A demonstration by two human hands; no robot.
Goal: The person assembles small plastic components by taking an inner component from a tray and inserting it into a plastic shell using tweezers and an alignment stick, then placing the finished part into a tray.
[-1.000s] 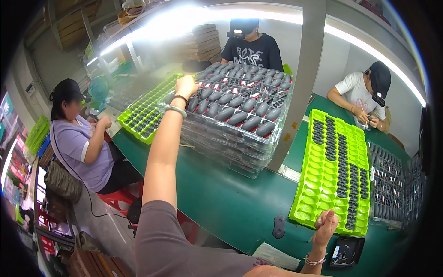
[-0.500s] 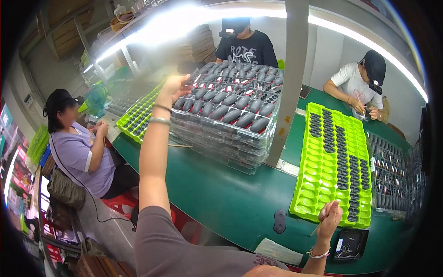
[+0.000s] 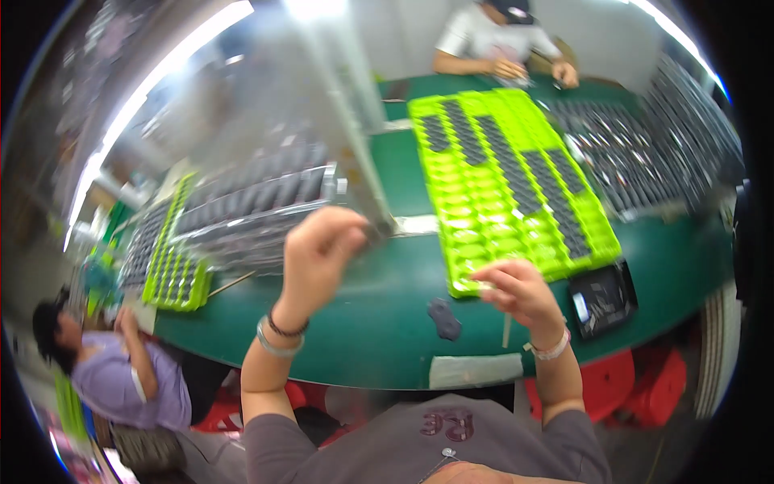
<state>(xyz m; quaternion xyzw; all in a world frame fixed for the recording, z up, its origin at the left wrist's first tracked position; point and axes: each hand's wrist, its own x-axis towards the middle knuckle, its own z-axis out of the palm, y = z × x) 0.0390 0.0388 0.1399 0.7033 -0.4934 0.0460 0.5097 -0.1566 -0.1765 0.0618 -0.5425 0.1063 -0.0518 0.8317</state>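
A dark green counter (image 3: 387, 327) sweeps across the room, its near edge bowed by the lens. On it, right of centre, lies a long lime-green tray (image 3: 459, 218) of oval hollows, part-filled with rows of dark pieces (image 3: 508, 165). The right hand (image 3: 520, 298) is at the tray's near end, fingers drawn narrowly together; a slim stick (image 3: 506, 331) shows just below, but whether it is gripped I cannot tell. The left hand (image 3: 318, 250) is above the counter, fingers curled; blur hides whether it holds anything. Near the right hand lie a dark flat piece (image 3: 444, 319), a black box (image 3: 601, 300) and a pale sheet (image 3: 476, 371). Clear trays (image 3: 258, 194) of dark ovals stand at left. A white-shirted person (image 3: 498, 40) sits across, a lilac-shirted one (image 3: 121, 375) at far left. Red stools (image 3: 609, 379) show below the near edge.
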